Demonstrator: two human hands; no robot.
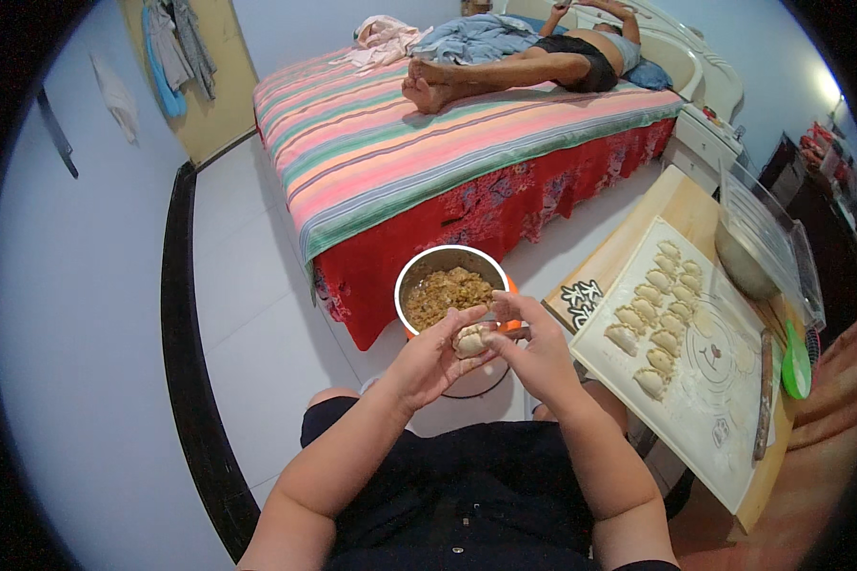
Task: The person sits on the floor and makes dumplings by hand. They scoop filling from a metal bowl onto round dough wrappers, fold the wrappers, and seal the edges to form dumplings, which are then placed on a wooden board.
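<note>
A pale dumpling [471,340] is held in front of me at chest height. My left hand [424,366] cups it from the left, fingers closed round its side. From the right, my right hand [541,354] pinches the dumpling's edge between thumb and fingers. A short dark rod, perhaps a handle, shows by the right fingers; I cannot tell whether they hold it. Just beyond my hands stands a round pot [402,278] with a white rim, containing brownish-green chopped filling [448,291]. To the right, several folded dumplings [667,314] lie in rows on a floured white mat [605,324].
The mat rests on a wooden board [674,195] with a rolling pin [764,395] and a green spoon [796,366]. A metal bowl [743,262] and a clear plastic lid [767,214] stand behind. Ahead, a person [524,71] lies on a striped bed [371,143].
</note>
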